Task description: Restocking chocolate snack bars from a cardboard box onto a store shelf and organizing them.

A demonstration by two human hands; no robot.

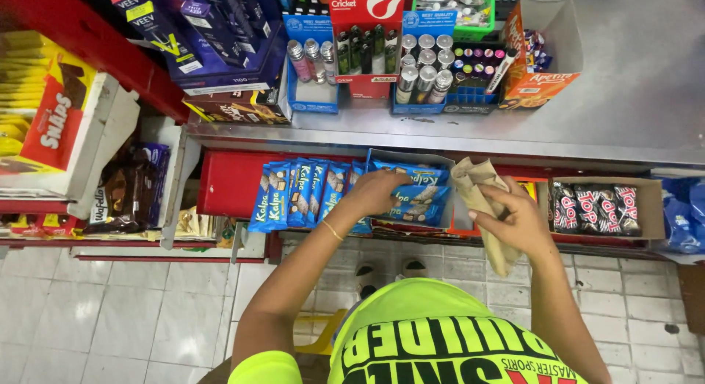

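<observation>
My left hand (376,192) rests on blue snack packets (418,197) lying in an open display box on a red shelf below a metal counter; its fingers curl over a packet. A row of the same blue packets (297,193) stands upright just left of it. My right hand (514,219) grips a crumpled brown paper bag (477,189), held upright with its mouth near the box of packets. A thin bracelet is on my left wrist.
A cardboard box of dark wrapped bars (598,208) sits to the right. On the metal counter (624,127) stand lighter displays (365,46) and an orange candy box (540,57). Shelves of snacks (66,120) are at left. Tiled floor (132,318) lies below.
</observation>
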